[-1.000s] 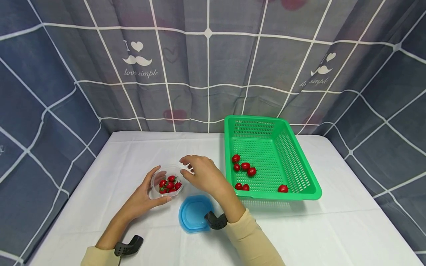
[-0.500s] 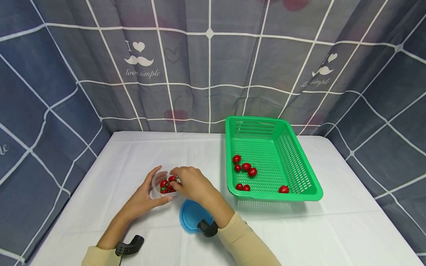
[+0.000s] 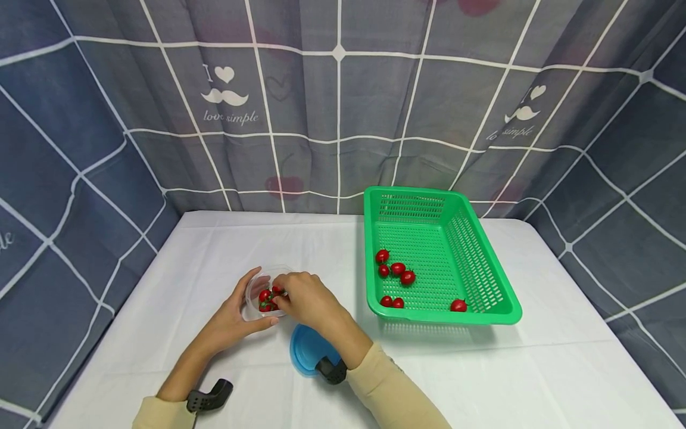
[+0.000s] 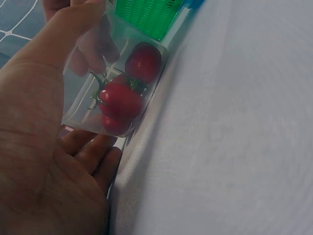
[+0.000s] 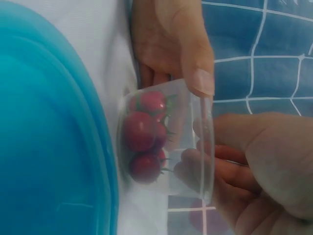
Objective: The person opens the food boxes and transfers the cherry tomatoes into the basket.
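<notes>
My left hand [image 3: 240,311] holds a small clear container [image 3: 250,293] on the white table, thumb at its near side and fingers round the far side. Several red cherry tomatoes [image 3: 265,296] with green stems lie in it. My right hand [image 3: 283,298] reaches over the rim with its fingers curled down among them. In the right wrist view its fingertips [image 5: 191,165] show through the container [image 5: 198,122] beside the tomatoes [image 5: 139,131]; whether they pinch one is hidden. The left wrist view shows the container [image 4: 83,93], its tomatoes [image 4: 120,100] and my left hand [image 4: 44,161].
A blue lid [image 3: 302,353] lies on the table under my right wrist, large in the right wrist view [image 5: 44,147]. A green perforated basket [image 3: 445,318] stands to the right with several loose tomatoes [image 3: 398,268] inside. Checked grey curtains close the back and sides.
My right hand came from above and beside the container down into it, and its fingers now sit among the tomatoes. The left hand and container have stayed put.
</notes>
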Available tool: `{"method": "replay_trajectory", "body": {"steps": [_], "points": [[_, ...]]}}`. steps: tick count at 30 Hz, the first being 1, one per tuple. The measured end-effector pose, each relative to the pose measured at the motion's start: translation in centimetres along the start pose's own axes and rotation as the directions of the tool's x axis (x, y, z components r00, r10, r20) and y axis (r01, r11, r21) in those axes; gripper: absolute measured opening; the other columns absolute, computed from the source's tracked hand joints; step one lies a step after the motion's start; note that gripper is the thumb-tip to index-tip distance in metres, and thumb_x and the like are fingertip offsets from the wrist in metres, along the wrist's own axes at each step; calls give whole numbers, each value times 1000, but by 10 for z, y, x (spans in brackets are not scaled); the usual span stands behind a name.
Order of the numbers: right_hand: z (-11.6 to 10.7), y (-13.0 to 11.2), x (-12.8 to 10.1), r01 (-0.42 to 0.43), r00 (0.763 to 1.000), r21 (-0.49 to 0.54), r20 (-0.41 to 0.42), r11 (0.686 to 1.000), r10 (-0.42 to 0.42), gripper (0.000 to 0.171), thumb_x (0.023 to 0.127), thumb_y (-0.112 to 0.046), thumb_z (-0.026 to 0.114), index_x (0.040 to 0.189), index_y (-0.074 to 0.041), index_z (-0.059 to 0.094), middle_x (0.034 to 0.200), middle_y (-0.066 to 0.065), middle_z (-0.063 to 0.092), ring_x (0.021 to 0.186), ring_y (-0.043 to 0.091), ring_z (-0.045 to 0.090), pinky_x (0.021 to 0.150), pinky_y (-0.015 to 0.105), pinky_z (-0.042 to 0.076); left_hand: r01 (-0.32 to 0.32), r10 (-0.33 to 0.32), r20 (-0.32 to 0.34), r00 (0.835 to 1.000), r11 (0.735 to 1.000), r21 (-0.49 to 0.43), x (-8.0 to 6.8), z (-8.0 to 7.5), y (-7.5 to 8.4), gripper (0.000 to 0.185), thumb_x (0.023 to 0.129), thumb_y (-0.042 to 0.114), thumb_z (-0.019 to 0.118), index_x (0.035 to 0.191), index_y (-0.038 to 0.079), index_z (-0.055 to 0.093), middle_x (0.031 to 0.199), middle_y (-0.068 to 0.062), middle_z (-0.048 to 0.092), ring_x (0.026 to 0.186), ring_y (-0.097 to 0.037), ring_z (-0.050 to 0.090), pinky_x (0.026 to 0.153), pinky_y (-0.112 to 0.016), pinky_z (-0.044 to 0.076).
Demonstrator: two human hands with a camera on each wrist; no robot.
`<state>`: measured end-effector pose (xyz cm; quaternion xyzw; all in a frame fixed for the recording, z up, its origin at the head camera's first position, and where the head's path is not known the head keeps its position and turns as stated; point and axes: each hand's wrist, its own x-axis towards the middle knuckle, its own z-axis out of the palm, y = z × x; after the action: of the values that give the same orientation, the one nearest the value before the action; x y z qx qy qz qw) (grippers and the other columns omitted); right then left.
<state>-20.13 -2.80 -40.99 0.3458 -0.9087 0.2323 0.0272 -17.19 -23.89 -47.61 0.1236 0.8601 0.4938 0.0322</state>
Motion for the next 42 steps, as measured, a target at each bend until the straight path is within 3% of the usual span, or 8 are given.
{"method": "replay_trajectory", "body": {"steps": [13, 23, 28, 31, 42], "points": [[4, -4, 3, -33, 999, -45, 6, 998, 34, 10, 97, -20, 74, 102, -12, 77, 87, -5, 72, 68, 2, 56, 58, 13, 43, 7, -7, -2, 1000, 1000, 10, 0, 0, 0, 108, 84, 34, 87, 165, 29, 15, 163, -11, 40, 152, -48, 26, 115, -75, 26], [6, -6, 5, -74, 997, -27, 11, 997, 75, 13, 95, -20, 76, 105, -12, 77, 83, -5, 71, 63, 3, 54, 55, 13, 42, 2, -2, -4, 1000, 1000, 6, -1, -1, 1, 108, 84, 33, 87, 165, 27, 15, 162, -12, 41, 152, -47, 27, 114, -75, 26], [7, -7, 5, -94, 996, -27, 5, 995, 94, 4, 94, -16, 76, 93, -13, 76, 74, -8, 66, 58, 4, 51, 51, 14, 40, 4, -4, -5, 1000, 1000, 0, 0, 1, 1, 108, 84, 33, 87, 165, 28, 16, 162, -11, 41, 152, -46, 28, 114, -76, 25], [6, -8, 6, -105, 994, -27, 5, 994, 105, 8, 92, -15, 78, 85, -13, 74, 69, -8, 63, 56, 4, 50, 49, 14, 38, 6, -6, -4, 1000, 1000, -7, 0, 1, 1, 108, 84, 33, 87, 165, 27, 16, 162, -11, 41, 152, -46, 28, 114, -75, 26], [7, -13, 11, -120, 992, -59, 19, 991, 121, 10, 90, -11, 79, 81, -11, 75, 64, -6, 62, 54, 5, 49, 48, 16, 38, 29, -29, -8, 1000, 1000, 0, 0, 1, 1, 108, 83, 36, 87, 165, 32, 16, 163, -13, 38, 152, -48, 28, 115, -73, 29]]}}
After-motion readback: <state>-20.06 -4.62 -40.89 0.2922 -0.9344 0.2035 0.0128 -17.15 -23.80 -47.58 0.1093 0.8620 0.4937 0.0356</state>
